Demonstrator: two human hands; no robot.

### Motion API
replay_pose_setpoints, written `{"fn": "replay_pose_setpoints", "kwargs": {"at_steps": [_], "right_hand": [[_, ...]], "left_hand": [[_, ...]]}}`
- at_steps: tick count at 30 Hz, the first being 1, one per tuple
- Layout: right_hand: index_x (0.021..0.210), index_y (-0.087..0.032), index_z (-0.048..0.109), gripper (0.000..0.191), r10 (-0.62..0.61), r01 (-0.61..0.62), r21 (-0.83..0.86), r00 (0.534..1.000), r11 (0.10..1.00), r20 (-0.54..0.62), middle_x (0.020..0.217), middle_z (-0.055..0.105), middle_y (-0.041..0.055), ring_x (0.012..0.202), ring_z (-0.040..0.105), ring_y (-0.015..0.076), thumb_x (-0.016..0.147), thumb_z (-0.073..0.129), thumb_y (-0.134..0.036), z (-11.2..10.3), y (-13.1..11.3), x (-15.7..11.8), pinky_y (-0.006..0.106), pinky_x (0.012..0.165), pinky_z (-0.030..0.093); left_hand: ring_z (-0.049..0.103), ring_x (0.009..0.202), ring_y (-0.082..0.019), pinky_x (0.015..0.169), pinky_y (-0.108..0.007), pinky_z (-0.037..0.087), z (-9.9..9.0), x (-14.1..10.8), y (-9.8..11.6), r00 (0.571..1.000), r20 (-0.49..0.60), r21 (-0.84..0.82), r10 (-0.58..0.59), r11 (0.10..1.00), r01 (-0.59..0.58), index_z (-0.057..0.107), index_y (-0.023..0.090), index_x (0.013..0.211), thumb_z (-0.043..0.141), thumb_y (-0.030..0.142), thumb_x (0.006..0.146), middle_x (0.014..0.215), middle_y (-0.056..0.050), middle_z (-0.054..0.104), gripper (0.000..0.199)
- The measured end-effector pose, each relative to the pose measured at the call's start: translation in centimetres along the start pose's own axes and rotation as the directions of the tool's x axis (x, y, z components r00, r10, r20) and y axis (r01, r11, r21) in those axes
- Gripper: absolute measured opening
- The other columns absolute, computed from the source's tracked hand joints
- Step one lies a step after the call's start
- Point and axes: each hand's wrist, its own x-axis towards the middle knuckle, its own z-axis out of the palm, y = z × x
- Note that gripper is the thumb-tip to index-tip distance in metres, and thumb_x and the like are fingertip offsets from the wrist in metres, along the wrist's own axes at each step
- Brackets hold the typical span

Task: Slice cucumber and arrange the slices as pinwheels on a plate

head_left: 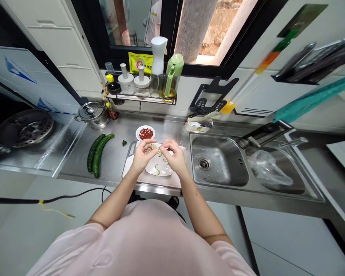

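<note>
Pinched between the fingers of my left hand (143, 154) is a thin cucumber slice (153, 146). My right hand (173, 155) is close beside it, its thumb and fingertips closed on a small pale green piece that looks like cucumber slice too. Both hands are above a white plate (152, 172), where several curved cucumber slices (157, 169) lie apart from each other. Under the plate is a pale cutting board (128, 165) with a grey handle. Just behind my hands stands a small white bowl (137, 133) of chopped red pieces (146, 133).
Two whole cucumbers (99, 155) and a small green end piece (124, 143) lie left of the board. The steel sink (221, 165) is on the right, with a plastic bag (268, 166) in its second basin. A lidded pot (93, 114) and a pan (23, 128) stand left.
</note>
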Motion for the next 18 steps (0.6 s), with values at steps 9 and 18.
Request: {"fn": "replay_pose_setpoints", "kwargs": {"at_steps": [9,18], "right_hand": [[0.071,-0.022,0.060,0.016,0.006,-0.006,0.010,1.000,1.000,0.000,0.081,0.061,0.0022,0.086,0.055,0.0168,0.081,0.057,-0.033,0.10,0.29,-0.05,0.030,0.072,0.043],[0.072,-0.021,0.061,0.017,0.031,-0.031,-0.006,0.999,1.000,0.023,0.082,0.061,0.0021,0.086,0.055,0.0164,0.081,0.058,-0.036,0.01,0.45,-0.23,0.029,0.073,0.043]], "left_hand": [[0.052,0.065,-0.009,0.062,-0.022,0.041,0.02,-0.58,-0.21,0.978,-0.035,0.326,0.206,0.928,-0.184,0.058,0.019,0.094,0.066,0.029,0.074,0.080,-0.001,0.062,0.024],[0.051,0.065,-0.010,0.064,-0.022,0.040,0.21,-0.74,0.21,0.983,-0.047,0.338,0.177,0.929,-0.151,0.058,0.020,0.091,0.066,0.026,0.073,0.080,-0.001,0.061,0.021]]}}
